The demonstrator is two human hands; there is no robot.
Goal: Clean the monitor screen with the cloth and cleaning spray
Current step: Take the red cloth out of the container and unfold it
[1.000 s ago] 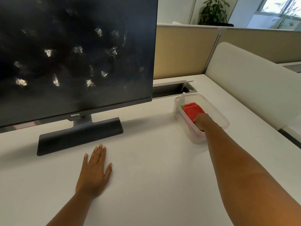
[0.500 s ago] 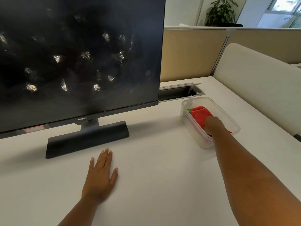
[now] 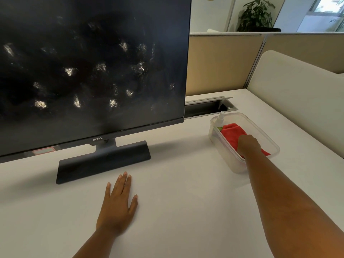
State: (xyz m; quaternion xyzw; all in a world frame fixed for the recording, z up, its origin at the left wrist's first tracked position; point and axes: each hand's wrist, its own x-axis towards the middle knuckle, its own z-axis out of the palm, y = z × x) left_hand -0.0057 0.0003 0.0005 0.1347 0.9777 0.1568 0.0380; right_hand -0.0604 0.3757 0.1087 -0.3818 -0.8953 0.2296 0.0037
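At three o'clock, the right hand [image 3: 248, 146] reaches into the clear plastic tub [image 3: 268, 138] onto the red cloth [image 3: 231, 134], its grip hidden; the left hand [image 3: 117, 203] lies flat, fingers spread.

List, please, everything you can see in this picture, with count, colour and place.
monitor: one, black, smudged screen, desk left
desk: one, white, foreground
tub: one, clear, desk right
cloth: one, red, in tub
spray bottle: one, white-topped, tub's far corner
cable slot: one, dark, behind tub
plant: one, green, background
left hand: flat on desk
right hand: in tub, on cloth; grip unclear
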